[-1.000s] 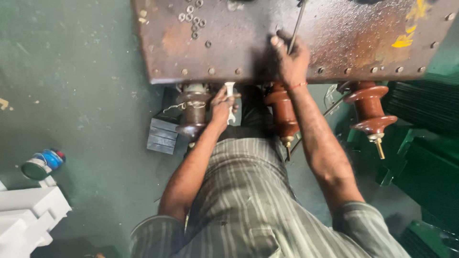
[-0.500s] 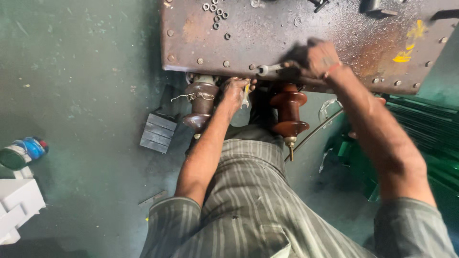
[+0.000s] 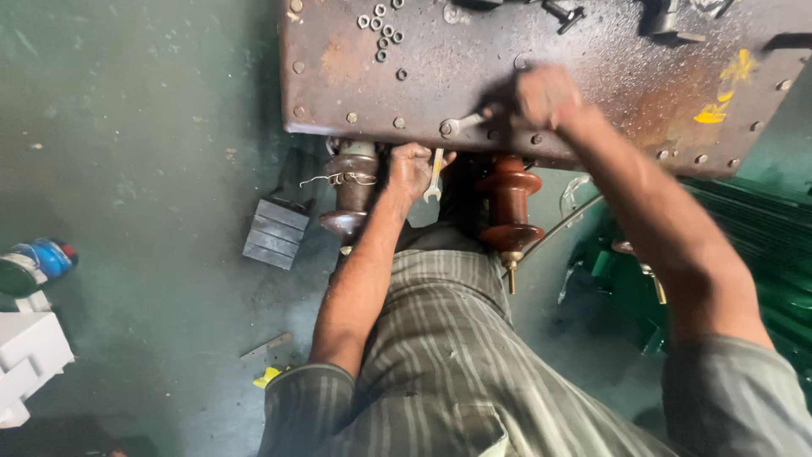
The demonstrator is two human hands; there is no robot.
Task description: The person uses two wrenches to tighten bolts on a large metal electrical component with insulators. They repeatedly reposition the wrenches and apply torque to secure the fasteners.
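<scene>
Rusty steel makes up the plate (image 3: 541, 76) that both hands work at. Right hand (image 3: 548, 95), blurred, reaches forward with the arm nearly straight, its fingers closed on the handle of a wrench (image 3: 467, 123) that lies on the plate near its front edge, head over a bolt. Left hand (image 3: 412, 167) is tucked under that edge, elbow bent, its fingers curled round a spanner (image 3: 434, 175) that hangs down (open end lowest). Either side of it stand two brown insulators (image 3: 511, 203), one wound with wire. Loose nuts (image 3: 382, 34) lie on the plate's far corner.
</scene>
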